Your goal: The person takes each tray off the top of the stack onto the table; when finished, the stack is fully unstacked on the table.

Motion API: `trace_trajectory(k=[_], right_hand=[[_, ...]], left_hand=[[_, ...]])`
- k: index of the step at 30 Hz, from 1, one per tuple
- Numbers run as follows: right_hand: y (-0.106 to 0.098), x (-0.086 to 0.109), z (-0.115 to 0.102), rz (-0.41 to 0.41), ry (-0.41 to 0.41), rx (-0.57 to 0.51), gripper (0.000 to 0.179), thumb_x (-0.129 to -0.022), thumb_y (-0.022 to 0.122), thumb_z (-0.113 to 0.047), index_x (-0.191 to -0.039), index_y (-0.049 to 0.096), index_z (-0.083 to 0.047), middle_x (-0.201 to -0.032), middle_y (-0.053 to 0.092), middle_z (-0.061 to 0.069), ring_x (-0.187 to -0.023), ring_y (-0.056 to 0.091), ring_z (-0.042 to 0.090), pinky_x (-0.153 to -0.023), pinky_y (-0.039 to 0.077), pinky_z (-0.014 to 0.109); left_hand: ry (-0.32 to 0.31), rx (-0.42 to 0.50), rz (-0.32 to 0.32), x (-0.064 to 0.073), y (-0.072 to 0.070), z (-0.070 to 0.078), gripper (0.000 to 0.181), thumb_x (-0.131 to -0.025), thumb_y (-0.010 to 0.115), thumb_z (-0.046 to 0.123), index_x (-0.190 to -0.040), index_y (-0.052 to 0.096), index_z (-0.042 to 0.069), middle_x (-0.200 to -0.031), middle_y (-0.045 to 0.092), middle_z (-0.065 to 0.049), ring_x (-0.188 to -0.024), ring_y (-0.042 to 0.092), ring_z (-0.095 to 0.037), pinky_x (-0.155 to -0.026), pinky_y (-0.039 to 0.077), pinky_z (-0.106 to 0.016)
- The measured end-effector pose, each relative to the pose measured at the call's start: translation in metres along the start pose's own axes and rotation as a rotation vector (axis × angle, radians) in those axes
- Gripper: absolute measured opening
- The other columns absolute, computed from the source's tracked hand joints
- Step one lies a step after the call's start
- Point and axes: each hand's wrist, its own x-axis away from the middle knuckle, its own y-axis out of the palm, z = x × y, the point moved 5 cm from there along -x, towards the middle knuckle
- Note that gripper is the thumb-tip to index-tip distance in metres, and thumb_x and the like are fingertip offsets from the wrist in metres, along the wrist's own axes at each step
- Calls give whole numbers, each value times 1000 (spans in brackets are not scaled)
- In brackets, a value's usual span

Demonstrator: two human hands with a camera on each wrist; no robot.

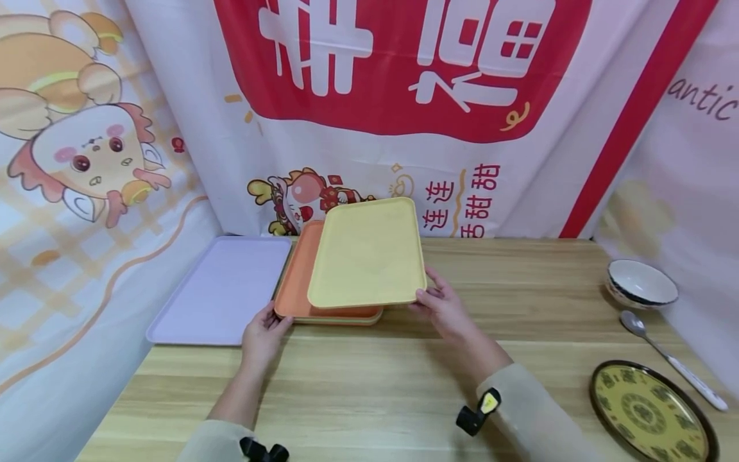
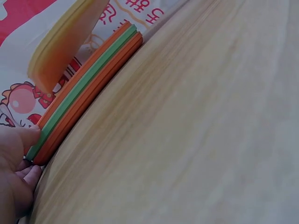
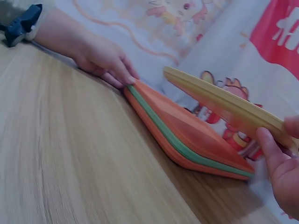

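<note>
While a lilac tray (image 1: 219, 289) lies flat at the left of the wooden table (image 1: 358, 391), the left hand (image 1: 264, 337) just beside it pinches the near left corner of a stack of orange and green trays (image 1: 296, 289), thumb high, fingers lower on its side. Above that stack, raised and tilted, is the yellow tray (image 1: 369, 256), its near right corner pinched between the right hand's (image 1: 441, 307) thumb and fingers. Held by one corner only, it could twist loose or knock the stack; a weak left pinch could let the stack shift. Well apart, farther right, are a bowl (image 1: 642, 283), spoon (image 1: 664, 356) and patterned plate (image 1: 649, 410).
</note>
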Motion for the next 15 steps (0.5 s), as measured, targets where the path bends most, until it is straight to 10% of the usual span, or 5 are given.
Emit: trace_trajectory(k=[15], right_hand=[[-80,40,-21,47,-39,38,71,-96,42,8,-156,5,0,-98,64,-6,-88,65,5,-80,61,20]], left_hand=[[24,-2,13,0,0,-2,64,-93,65,4,-145,33,-13,-147,39,-34,-137,42,-44,-114,40,-41]])
